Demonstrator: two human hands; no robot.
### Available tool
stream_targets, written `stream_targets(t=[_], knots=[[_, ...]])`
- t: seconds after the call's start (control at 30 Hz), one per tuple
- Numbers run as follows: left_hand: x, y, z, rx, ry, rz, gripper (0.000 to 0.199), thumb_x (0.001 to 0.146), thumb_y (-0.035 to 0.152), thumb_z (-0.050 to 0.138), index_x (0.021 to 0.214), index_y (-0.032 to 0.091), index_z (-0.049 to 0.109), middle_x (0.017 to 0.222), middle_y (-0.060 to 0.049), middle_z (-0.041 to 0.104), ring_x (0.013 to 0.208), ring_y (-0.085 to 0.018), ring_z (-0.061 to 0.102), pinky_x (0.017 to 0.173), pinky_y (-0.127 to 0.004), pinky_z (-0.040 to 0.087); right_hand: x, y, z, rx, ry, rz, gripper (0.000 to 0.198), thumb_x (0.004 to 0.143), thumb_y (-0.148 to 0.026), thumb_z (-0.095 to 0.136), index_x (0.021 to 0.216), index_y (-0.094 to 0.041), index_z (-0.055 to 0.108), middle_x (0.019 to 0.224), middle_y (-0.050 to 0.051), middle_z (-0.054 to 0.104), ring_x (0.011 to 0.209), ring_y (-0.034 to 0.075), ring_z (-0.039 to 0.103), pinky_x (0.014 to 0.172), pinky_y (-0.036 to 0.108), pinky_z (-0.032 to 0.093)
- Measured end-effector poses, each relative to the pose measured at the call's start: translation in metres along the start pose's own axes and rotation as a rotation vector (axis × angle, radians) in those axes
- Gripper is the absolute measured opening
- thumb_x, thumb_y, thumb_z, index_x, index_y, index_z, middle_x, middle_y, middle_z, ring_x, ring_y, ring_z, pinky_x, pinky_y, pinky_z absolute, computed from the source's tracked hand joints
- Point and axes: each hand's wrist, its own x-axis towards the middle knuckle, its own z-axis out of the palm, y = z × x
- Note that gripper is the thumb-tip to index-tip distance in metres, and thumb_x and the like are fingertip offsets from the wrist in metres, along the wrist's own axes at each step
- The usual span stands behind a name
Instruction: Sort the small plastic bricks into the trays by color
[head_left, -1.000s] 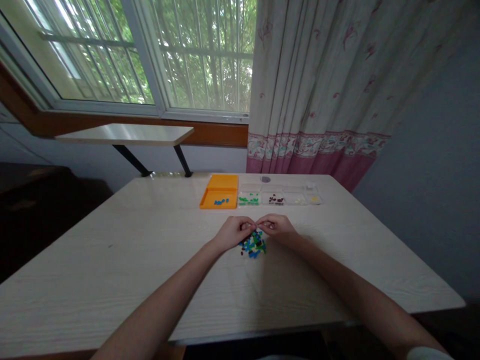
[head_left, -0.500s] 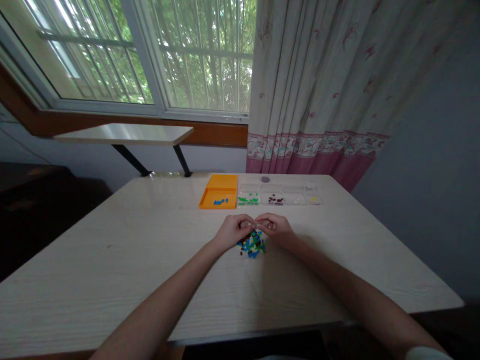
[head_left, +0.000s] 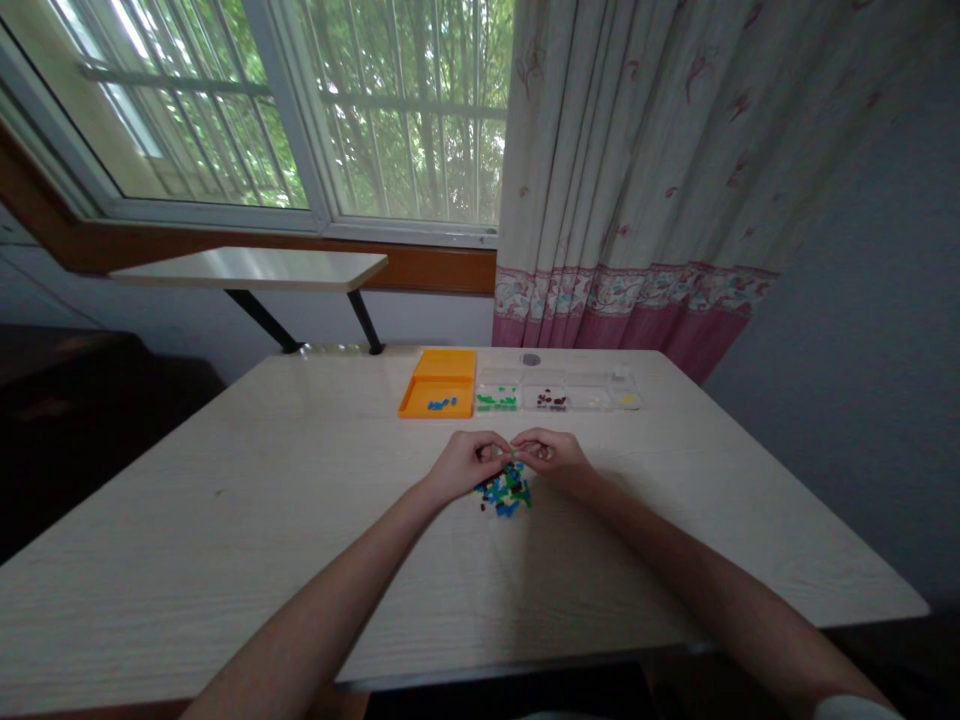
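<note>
Nearest us, the two bare forearms reach in from the left and right over the pale wood-grained worktop (head_left: 300,520). Farther in, near the middle, we see a loose pile of small pieces (head_left: 508,492), blue, green, dark brown and pale, lying on the worktop.

Just at the pile's far side, the left hand (head_left: 471,466) and the right hand (head_left: 553,460) come together, fingertips to fingertips. We see each grip pinched, thumb to fingers, on a small green piece (head_left: 513,453) where the hands meet; its shape is too small for us to make out.

Beyond the hands stands an open orange box (head_left: 406,407), with a few blue pieces (head_left: 442,404) in its near part. Just right of it we find a row of clear trays (head_left: 587,380): green pieces (head_left: 496,398) in the left one, dark brown pieces (head_left: 551,399) next, and yellow pieces (head_left: 628,398) at the right end. A grey disc (head_left: 531,359) lies behind them.

At the far left we see a raised shelf (head_left: 255,268) on black legs, and past everything, a barred window (head_left: 405,110) and a patterned curtain (head_left: 630,170).
</note>
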Motion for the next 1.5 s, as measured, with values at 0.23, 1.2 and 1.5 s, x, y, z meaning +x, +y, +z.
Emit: stream_targets(t=[0.23, 1.2, 1.5], knots=[[0.0, 0.004, -0.005, 0.045, 0.151, 0.037, 0.024, 0.072, 0.034, 0.053, 0.077, 0.013, 0.064, 0.045, 0.007, 0.035, 0.043, -0.004, 0.03, 0.043, -0.015, 0.024, 0.0, -0.001, -0.005, -0.034, -0.025, -0.006, 0.027, 0.076, -0.035, 0.051, 0.093, -0.017, 0.061, 0.068, 0.001, 0.062, 0.054, 0.008, 0.05, 0.051, 0.018, 0.041], [0.01, -0.014, -0.015, 0.37, 0.488, -0.122, 0.031, 0.078, 0.041, 0.044, 0.085, 0.018, 0.064, 0.052, 0.002, 0.051, 0.048, -0.009, 0.044, 0.05, -0.018, 0.029, 0.004, 0.01, -0.021, -0.419, -0.275, 0.008, 0.016, 0.074, -0.029, 0.054, 0.083, -0.022, 0.065, 0.057, -0.003, 0.056, 0.051, 0.007, 0.046, 0.05, 0.018, 0.03], [0.056, -0.009, -0.017, 0.611, 0.41, -0.274, 0.029, 0.079, 0.04, 0.044, 0.088, 0.022, 0.064, 0.07, -0.004, 0.063, 0.065, -0.015, 0.055, 0.053, -0.021, 0.03, 0.007, 0.013, -0.019, -0.461, -0.286, -0.02, 0.016, 0.075, -0.027, 0.052, 0.083, -0.021, 0.065, 0.058, -0.002, 0.057, 0.051, 0.008, 0.047, 0.051, 0.019, 0.031]])
